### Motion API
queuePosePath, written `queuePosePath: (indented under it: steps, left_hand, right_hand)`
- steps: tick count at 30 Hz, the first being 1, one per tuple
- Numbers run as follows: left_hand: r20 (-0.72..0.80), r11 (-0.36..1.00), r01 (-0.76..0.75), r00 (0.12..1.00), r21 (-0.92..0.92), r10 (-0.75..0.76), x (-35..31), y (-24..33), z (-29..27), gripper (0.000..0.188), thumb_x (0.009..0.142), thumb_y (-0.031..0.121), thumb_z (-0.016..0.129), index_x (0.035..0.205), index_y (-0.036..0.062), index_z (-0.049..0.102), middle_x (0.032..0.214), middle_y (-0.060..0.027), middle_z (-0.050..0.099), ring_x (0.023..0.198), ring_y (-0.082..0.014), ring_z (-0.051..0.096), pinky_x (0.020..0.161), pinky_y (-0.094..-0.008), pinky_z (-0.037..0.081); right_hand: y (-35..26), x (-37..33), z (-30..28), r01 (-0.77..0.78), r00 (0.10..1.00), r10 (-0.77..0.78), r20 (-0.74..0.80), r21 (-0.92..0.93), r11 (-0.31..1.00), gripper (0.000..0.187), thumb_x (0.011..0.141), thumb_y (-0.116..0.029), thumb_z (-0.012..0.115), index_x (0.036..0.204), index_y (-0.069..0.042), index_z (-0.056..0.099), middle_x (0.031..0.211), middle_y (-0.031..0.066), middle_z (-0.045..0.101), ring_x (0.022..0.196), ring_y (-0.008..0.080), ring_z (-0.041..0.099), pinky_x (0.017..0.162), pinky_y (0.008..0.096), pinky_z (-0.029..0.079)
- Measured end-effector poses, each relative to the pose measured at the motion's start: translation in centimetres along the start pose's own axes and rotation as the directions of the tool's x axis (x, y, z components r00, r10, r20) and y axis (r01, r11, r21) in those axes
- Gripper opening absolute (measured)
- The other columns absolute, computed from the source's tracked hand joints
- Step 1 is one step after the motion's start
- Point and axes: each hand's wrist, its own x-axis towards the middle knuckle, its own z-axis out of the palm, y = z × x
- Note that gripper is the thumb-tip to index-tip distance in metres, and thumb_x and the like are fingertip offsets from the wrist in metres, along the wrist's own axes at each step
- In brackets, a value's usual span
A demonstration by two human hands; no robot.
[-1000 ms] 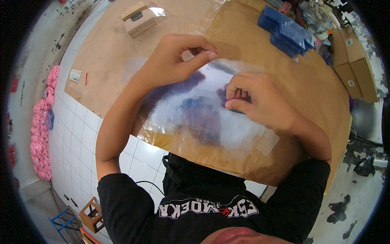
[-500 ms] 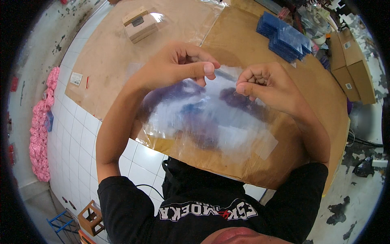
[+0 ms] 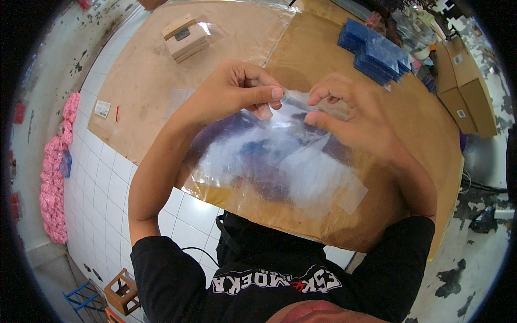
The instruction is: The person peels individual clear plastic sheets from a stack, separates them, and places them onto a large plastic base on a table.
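Over the brown-covered table, my left hand (image 3: pixel 242 92) pinches the upper edge of a clear plastic sheet (image 3: pixel 293 102) between thumb and fingertips. My right hand (image 3: pixel 355 110) is just to the right of it, thumb and fingers apart, close to the film and holding nothing that I can see. Below both hands lies a spread of shiny clear plastic film (image 3: pixel 258 156), reflecting white and blue light. Whether the pinched piece is separate from this spread I cannot tell.
A wooden block (image 3: pixel 186 40) with clear plastic on it stands at the far left. Stacked blue flat pieces (image 3: pixel 374 51) lie far right, beside cardboard boxes (image 3: pixel 466 89). A white label (image 3: pixel 102 109) and a thin red object (image 3: pixel 117 113) lie near the left edge. Pink bundles (image 3: pixel 54 177) hang beyond.
My right hand's fingers have spread from a closed pinch. The left hand stays almost in place, still pinching, and the plastic between the hands shows more plainly.
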Motion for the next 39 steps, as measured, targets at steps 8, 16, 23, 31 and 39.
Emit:
queuePosePath:
  steps: [8,16,23,31,39]
  left_hand:
    - [0.030,0.985,0.033,0.999,-0.169,-0.029,-0.1,-0.3,1.1,0.020,0.085,0.018,0.065,0.093,-0.0001,0.066,0.076,-0.0090,0.067,0.060,-0.0126,0.063,0.056,-0.0226,0.050]
    - [0.091,0.973,0.064,0.995,-0.221,-0.045,0.0,-0.9,1.6,0.023,0.088,0.021,0.061,0.093,-0.0007,0.065,0.079,-0.0102,0.068,0.062,-0.0142,0.064,0.057,-0.0247,0.052]
    - [0.005,0.969,0.081,0.997,-0.233,-0.082,0.4,-1.3,1.2,0.024,0.089,0.024,0.059,0.096,0.0006,0.064,0.079,-0.0087,0.067,0.061,-0.0137,0.064,0.056,-0.0244,0.052]
    - [-0.059,0.981,0.059,0.996,-0.183,-0.071,0.5,-1.2,0.9,0.025,0.089,0.023,0.061,0.096,-0.0008,0.063,0.078,-0.0078,0.065,0.062,-0.0124,0.064,0.057,-0.0225,0.053]
    - [-0.145,0.993,0.061,0.987,-0.098,-0.075,0.7,-1.6,1.0,0.022,0.088,0.020,0.062,0.094,-0.0010,0.063,0.076,-0.0069,0.064,0.054,-0.0092,0.059,0.051,-0.0207,0.050]
  right_hand:
    - [-0.9,-0.3,0.4,-0.102,0.994,0.102,0.029,0.008,0.995,0.030,0.068,-0.021,0.078,0.087,-0.004,0.062,0.085,0.0106,0.061,0.076,0.0231,0.060,0.064,0.0313,0.048]
    - [-0.1,-0.4,0.8,-0.108,0.993,0.100,0.057,0.154,0.982,0.020,0.070,-0.014,0.076,0.076,-0.004,0.059,0.081,0.0082,0.058,0.079,0.0182,0.059,0.067,0.0303,0.048]
    - [-0.6,-0.1,-0.4,-0.162,0.984,0.143,0.105,0.210,0.964,0.016,0.073,-0.010,0.073,0.073,-0.005,0.058,0.088,0.0063,0.057,0.087,0.0175,0.056,0.069,0.0296,0.047]
    - [-1.2,0.1,-1.2,-0.050,0.997,0.038,0.070,0.188,0.981,0.015,0.071,-0.006,0.073,0.074,-0.005,0.058,0.089,0.0089,0.059,0.090,0.0193,0.057,0.077,0.0309,0.045]
    - [-1.5,0.0,-1.9,-0.018,0.997,0.001,0.080,0.205,0.979,0.014,0.073,-0.009,0.072,0.074,-0.005,0.059,0.082,0.0079,0.063,0.083,0.0175,0.060,0.075,0.0296,0.045]
